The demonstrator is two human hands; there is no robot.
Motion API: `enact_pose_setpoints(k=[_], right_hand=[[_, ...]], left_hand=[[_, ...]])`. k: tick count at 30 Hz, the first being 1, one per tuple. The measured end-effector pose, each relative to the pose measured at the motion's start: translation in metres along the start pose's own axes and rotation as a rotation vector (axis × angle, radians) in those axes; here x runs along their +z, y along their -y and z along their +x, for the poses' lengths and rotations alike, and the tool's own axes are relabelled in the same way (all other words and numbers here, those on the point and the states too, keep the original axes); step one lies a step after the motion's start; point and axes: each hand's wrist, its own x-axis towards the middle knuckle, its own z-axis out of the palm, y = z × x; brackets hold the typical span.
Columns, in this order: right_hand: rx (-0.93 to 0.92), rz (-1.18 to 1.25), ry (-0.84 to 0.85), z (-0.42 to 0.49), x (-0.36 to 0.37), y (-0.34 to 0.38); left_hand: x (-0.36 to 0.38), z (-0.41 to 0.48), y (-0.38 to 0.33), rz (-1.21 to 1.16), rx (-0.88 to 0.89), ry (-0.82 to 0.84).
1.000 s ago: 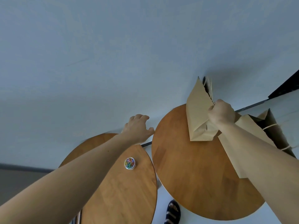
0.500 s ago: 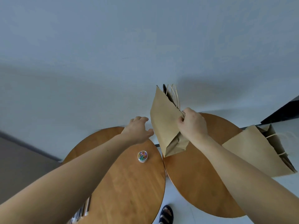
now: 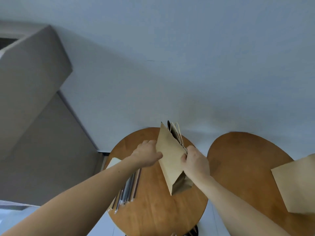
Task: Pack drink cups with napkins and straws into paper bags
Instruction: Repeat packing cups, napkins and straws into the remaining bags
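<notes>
- Since a second ago, the paper bag (image 3: 170, 160) has been carried off the right table (image 3: 238, 159) and now hangs over the left table (image 3: 153, 210), toward its 12 o'clock side. The left hand (image 3: 145, 156) has come across to meet it.
- The right hand (image 3: 196, 163) is closed round the bag's 3 o'clock edge, just below the cord handles (image 3: 179, 133). The left hand pinches the 9 o'clock edge, thumb on the near face and fingers curled behind.
- The bag is off the wood, tilted, with its mouth pointing to 12 o'clock and barely parted, and its folded base toward 6 o'clock.
- As I read it, the step in hand is opening the bag and standing it up. Done well, the two hands would draw the mouth apart evenly, push the base flat, and set it down square on bare wood. It should go clear of the straws so nothing gets knocked off the edge.
- Counted: two paper bags, this one and a second bag (image 3: 296, 186) lying at the right table's 3 o'clock edge. There are two round tables.
- One bundle of wrapped straws (image 3: 128, 191) lies at the left table's 9 o'clock side. There are several, too overlapped to number.
- One pale flat sheet (image 3: 113, 162) sits at 10 o'clock, possibly napkins, though I cannot tell. No drink cups show anywhere.
</notes>
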Motion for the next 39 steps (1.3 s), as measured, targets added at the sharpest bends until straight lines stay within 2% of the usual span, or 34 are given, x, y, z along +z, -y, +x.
enact_pose_setpoints(k=[8,14,19,25,29,32,35,39], right_hand=[[0.094,-0.033,0.161,-0.073,0.058,0.013],[0.149,0.090,0.295,-0.089,0.064,0.006],[0.216,0.105,0.281,-0.086,0.057,-0.003],[0.224,0.107,0.291,-0.064,0.049,-0.010],[0.178,0.042,0.270,-0.044,0.049,-0.014],[0.136,-0.043,0.288,-0.035,0.050,-0.026],[0.139,-0.122,0.287,-0.032,0.048,-0.044],[0.126,-0.113,0.288,-0.027,0.046,-0.065]], left_hand=[[0.027,-0.027,0.051,0.041,-0.015,0.101],[0.051,-0.024,0.059,0.061,0.004,0.160],[0.066,-0.017,0.047,0.086,-0.001,0.167],[0.080,-0.014,0.033,-0.028,-0.131,0.210],[0.087,-0.011,0.019,-0.037,-0.253,0.123],[0.087,-0.007,0.015,-0.051,-0.275,0.050],[0.081,-0.007,0.025,0.022,-0.346,-0.021],[0.076,-0.012,0.046,0.074,-0.441,-0.042]])
